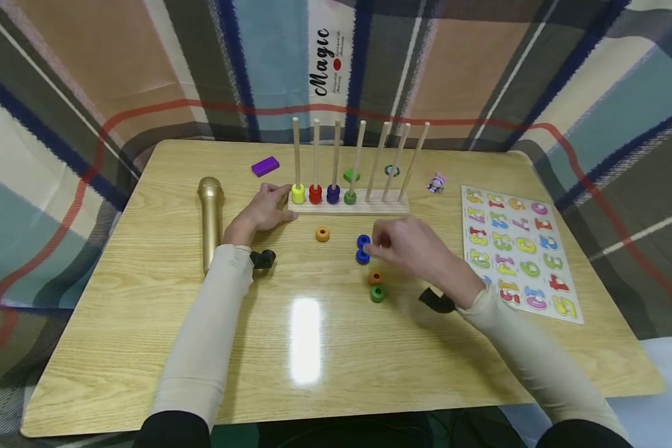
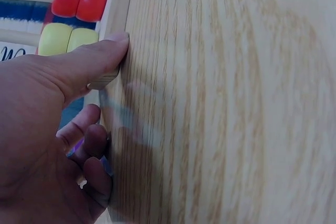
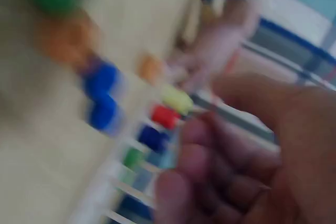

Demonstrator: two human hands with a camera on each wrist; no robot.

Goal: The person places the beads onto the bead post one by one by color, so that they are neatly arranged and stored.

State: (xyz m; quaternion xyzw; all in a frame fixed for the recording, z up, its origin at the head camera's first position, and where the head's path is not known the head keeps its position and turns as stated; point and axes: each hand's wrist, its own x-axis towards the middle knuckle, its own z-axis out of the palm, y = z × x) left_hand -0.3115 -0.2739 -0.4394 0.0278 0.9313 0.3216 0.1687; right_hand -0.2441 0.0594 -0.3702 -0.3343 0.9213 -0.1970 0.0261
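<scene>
A wooden peg rack [image 1: 378, 209] with several upright pegs stands toward the back of the table. Yellow [image 1: 298, 194], red [image 1: 315, 194] and dark blue [image 1: 333, 195] beads are stacked in pairs or so on the left pegs, and a green bead [image 1: 350, 198] sits on the fourth. My left hand [image 1: 264, 209] grips the rack's left end, thumb along the front edge [image 2: 100, 59]. Over the table my right hand [image 1: 414, 249] hovers beside two loose blue beads [image 1: 362, 256]. In the blurred right wrist view its fingers curl loosely, thumb apart, with nothing seen between them.
Loose orange [image 1: 375, 277] and green [image 1: 377, 294] beads lie below the blue ones; another orange bead [image 1: 322, 234] is nearer the rack. A gold tube [image 1: 210, 218] lies left, a number sheet [image 1: 518, 252] right. Behind are a purple block [image 1: 266, 165] and small toy [image 1: 436, 182].
</scene>
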